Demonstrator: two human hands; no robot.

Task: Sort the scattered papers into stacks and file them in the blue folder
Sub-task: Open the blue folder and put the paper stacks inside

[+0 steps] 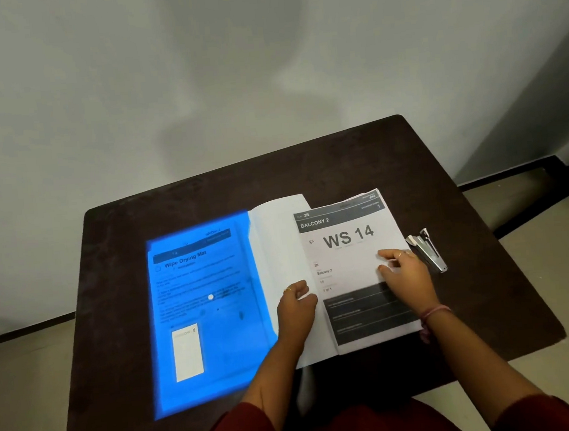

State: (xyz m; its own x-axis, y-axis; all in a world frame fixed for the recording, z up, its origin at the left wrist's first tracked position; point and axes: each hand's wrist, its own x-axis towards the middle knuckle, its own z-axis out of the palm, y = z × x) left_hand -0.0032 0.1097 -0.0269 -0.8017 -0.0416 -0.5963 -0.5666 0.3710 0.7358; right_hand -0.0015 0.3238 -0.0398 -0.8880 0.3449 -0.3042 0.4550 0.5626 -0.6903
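While the left hand point(296, 303) curls its fingers over the edge of a white sheet at the middle of the open blue folder point(202, 318), the right hand point(405, 270) lies on the printed stack of papers point(353, 271) just beside that sheet, fingers loosely bent and fingertips pressing the top page, which reads "BALCONY 2" and "WS 14". Whether the right hand actually pinches the page cannot be told. A pink band circles the right wrist, and both forearms emerge from dark red sleeves. The blue folder lies flat and spread open on the dark bench point(456, 303); its translucent cover, on the side away from the stack, shows a page headed "Wipe Drying Mat" through the plastic, with a small white slip tucked near the corner closest to the person. Beyond the stack, on the side away from the folder, a metal stapler point(427, 251) rests on the bench, touching the papers' edge.
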